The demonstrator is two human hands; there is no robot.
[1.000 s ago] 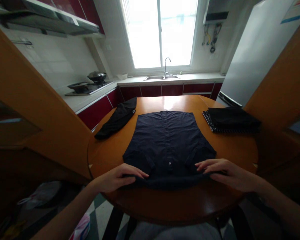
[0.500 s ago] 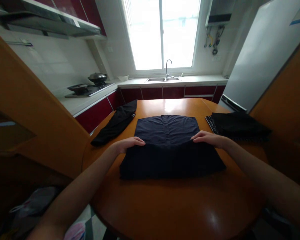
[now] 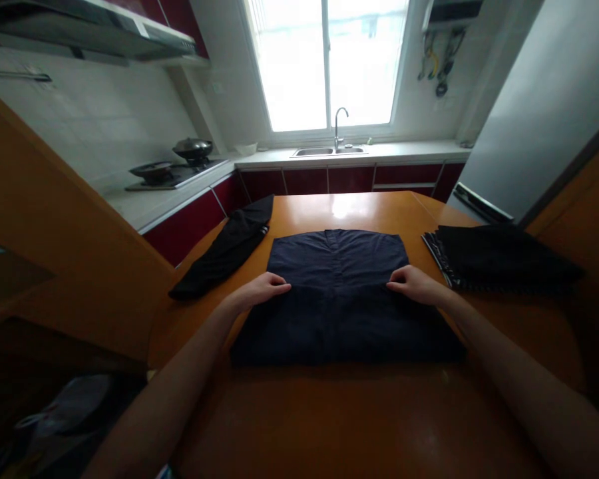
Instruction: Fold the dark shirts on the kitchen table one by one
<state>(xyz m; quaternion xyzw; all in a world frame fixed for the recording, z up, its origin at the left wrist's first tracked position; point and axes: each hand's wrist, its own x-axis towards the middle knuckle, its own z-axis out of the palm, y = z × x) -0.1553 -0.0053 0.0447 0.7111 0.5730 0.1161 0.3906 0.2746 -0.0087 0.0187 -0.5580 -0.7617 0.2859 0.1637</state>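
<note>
A dark navy shirt (image 3: 335,326) lies folded on the wooden table in front of me, with a strip like a placket running down its middle. My left hand (image 3: 262,289) pinches the cloth near its left edge, thumb and fingers pressed together. On the opposite side, my right hand (image 3: 414,284) grips the cloth in the same way, its fingers curled. Between the two hands a crease runs across the shirt. The cloth nearer to me spreads wider than the part beyond the hands.
A black garment with white stripes (image 3: 229,246) lies at the table's left. Folded dark clothes (image 3: 504,256) are stacked at the right. The round-edged wooden table (image 3: 329,412) stands before a counter with a sink (image 3: 314,152) and a stove (image 3: 180,176).
The cloth between my hands has come down flatter, and its near edge has spread a little wider. My right hand's fingers are more curled. The view has shifted slightly.
</note>
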